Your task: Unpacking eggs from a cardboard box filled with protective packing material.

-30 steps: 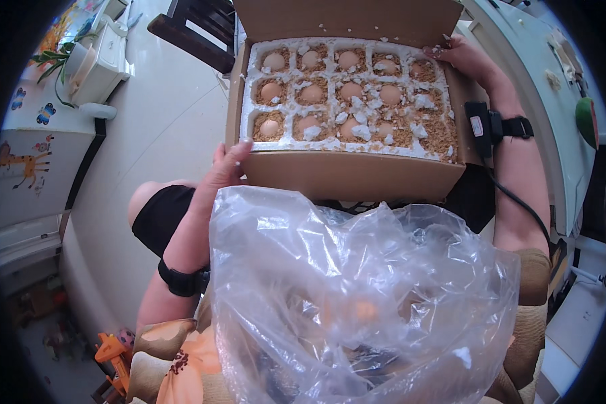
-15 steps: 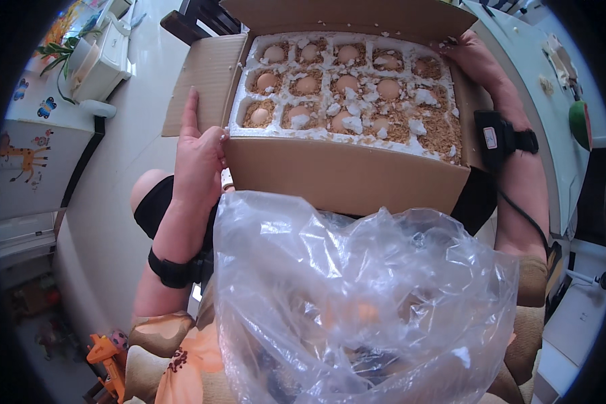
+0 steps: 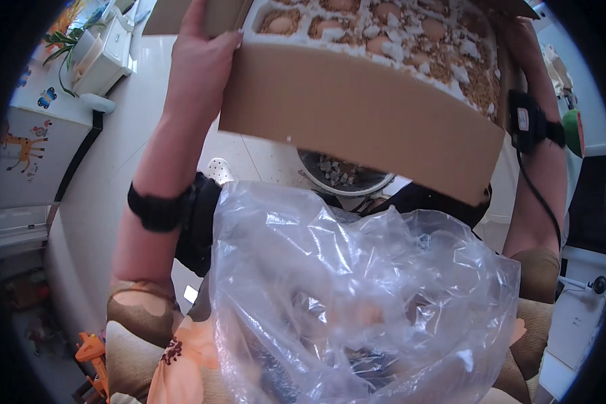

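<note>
A brown cardboard box point(image 3: 357, 101) is held up in front of me, tilted down toward the right. Inside sits a white foam egg tray point(image 3: 357, 48); brown eggs point(image 3: 280, 25) rest in its cells among sawdust and broken foam bits. My left hand point(image 3: 205, 67) grips the box's left side, thumb at the rim and one finger stretched along the flap. At the far right corner my right hand point(image 3: 522, 50) holds the other side, its fingers partly hidden in shadow. A clear plastic bag point(image 3: 363, 289) lies across my lap, with something orange-brown showing faintly through it.
Below the box, a round bin point(image 3: 347, 178) with foam scraps stands on the tiled floor. At the right is a pale table point(image 3: 596, 128) with a watermelon piece point(image 3: 572, 132). A white cabinet point(image 3: 104, 60) and plant point(image 3: 64, 44) stand at the left.
Both hands have lifted the box up and away from my lap, tipping its right side lower. The bin beneath it has come into view.
</note>
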Demonstrator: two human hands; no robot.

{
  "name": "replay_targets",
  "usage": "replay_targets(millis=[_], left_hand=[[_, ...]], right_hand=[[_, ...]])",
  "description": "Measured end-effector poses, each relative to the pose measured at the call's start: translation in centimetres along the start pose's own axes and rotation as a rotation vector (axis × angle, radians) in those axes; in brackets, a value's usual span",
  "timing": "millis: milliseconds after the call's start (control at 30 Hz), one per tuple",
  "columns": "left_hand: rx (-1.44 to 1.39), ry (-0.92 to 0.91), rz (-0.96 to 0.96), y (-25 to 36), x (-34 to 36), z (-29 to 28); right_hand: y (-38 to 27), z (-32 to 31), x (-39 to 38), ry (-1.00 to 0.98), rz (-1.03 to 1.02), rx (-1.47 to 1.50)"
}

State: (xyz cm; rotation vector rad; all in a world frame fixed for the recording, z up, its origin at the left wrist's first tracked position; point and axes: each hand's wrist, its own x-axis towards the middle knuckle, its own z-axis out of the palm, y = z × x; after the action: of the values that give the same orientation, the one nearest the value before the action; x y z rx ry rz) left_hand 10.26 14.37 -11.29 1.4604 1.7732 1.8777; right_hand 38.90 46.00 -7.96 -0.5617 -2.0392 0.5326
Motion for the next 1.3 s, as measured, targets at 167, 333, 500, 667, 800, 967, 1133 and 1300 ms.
replay_targets(millis=[167,333,500,667,800,967,1133,1300], left_hand=[[-0.007,0.072,0.088,-1.0,4.2,2.2],[0.028,0.084,0.244,-4.3,8.2,4.3],[0.139,0.207,0.154,-7.2,7.2,0.2],[0.268,0.217,0.236,-9.0,8.4,1.8],[0.226,0.249,0.1,-9.3,8.4,1.1],[0.294,0.312,0.21,-9.9,8.7,0.8],[0.303,0.324,0.376,-9.2,10.2,1.5],[0.366,0.404,0.21,-10.1,11.0,0.1]], right_hand=[[1.9,1.7,2.5,0.067,-0.13,-0.091],[15.9,-1.5,9.3,0.299,0.042,0.159],[8.6,10.0,7.7,0.019,-0.11,0.845],[11.6,6.8,8.4,0.189,-0.468,-0.276],[11.1,8.9,8.4,0.208,-0.495,-0.538],[9.6,9.9,7.7,0.206,-0.339,-0.347],[9.6,7.4,10.7,0.256,-0.614,-0.452],[9.2,11.0,10.9,0.208,-0.457,-0.221]])
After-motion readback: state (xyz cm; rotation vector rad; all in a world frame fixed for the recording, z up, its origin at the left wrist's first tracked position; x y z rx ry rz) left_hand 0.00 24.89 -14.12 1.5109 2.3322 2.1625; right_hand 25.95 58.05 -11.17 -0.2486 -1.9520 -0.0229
